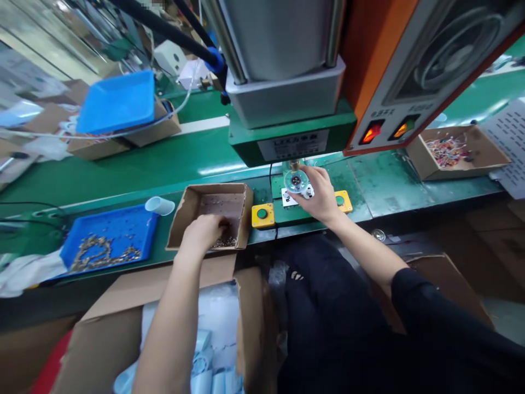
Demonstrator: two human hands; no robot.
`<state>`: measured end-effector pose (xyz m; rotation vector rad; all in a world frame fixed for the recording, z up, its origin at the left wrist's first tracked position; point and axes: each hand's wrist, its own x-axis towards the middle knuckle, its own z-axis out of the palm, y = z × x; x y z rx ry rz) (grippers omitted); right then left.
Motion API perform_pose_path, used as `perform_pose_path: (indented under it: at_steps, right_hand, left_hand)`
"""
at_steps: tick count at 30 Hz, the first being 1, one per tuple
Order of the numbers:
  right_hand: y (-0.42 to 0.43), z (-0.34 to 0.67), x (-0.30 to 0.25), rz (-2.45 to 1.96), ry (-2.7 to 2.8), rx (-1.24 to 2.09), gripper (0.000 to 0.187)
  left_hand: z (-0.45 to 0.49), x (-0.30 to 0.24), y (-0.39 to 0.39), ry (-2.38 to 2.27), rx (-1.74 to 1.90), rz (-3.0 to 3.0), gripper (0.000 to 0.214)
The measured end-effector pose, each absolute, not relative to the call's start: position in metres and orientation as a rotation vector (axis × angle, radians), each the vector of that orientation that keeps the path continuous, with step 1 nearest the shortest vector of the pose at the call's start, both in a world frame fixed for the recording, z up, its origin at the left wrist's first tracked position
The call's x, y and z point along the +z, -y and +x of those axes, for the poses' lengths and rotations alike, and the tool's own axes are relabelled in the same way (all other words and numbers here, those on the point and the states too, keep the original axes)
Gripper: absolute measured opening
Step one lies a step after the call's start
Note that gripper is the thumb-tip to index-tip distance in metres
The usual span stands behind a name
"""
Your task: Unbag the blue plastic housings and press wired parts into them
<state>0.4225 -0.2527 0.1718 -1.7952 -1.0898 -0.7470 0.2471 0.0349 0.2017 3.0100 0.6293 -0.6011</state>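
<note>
My left hand [205, 232] reaches into a small cardboard box [176, 230], its curled fingertips down at a pile of tiny metal parts [226, 242]. Whether a part is between those fingers is hidden. My right hand [319, 196] grips a clear round plastic piece [296, 181] by its rim, thumb below and fingers above. Dark and metallic bits show at the centre of that piece. It is held just under the press head [293, 163], over a white fixture [289, 198].
Yellow button boxes [262, 216] [344, 201] flank the fixture. A blue tray [147, 235] of small metal parts and a light blue cup [159, 206] lie left. The orange control box [369, 71] stands right, near a box of wires [459, 156]. Below sits a carton [110, 334] of light blue cups.
</note>
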Motion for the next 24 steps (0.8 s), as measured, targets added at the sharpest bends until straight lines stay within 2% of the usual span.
perform_pose_path:
  at_steps: [6,11,16,18,20,22,24]
  right_hand:
    - [0.260,0.424,0.187,-2.032,1.034,-0.409,0.055]
    - [0.258,0.414,0.184,-2.089,0.904,-0.231,0.050]
    - [0.289,0.411,0.169,-2.115,0.928,-0.324,0.063]
    - [0.316,0.414,0.158,-2.120,0.879,-0.394,0.050]
    - [0.341,0.418,0.144,-2.132,0.792,-0.432,0.032]
    - [0.359,0.423,0.131,-2.159,0.726,-0.461,0.020]
    - [0.367,0.428,0.119,-2.185,0.710,-0.490,0.014]
  left_hand:
    - [0.252,0.199,-0.025,-0.355,-0.601,3.007,0.033]
    - [0.262,0.203,-0.009,-0.328,-0.712,3.014,0.032]
    - [0.249,0.225,0.006,-0.292,-0.651,2.951,0.030]
    - [0.237,0.225,0.004,-0.349,-0.682,2.971,0.027]
    - [0.234,0.214,-0.004,-0.581,-0.904,3.010,0.023]
    - [0.242,0.195,-0.013,-0.523,-1.023,3.031,0.009]
    - [0.253,0.177,-0.016,-0.410,-1.075,3.037,0.009]
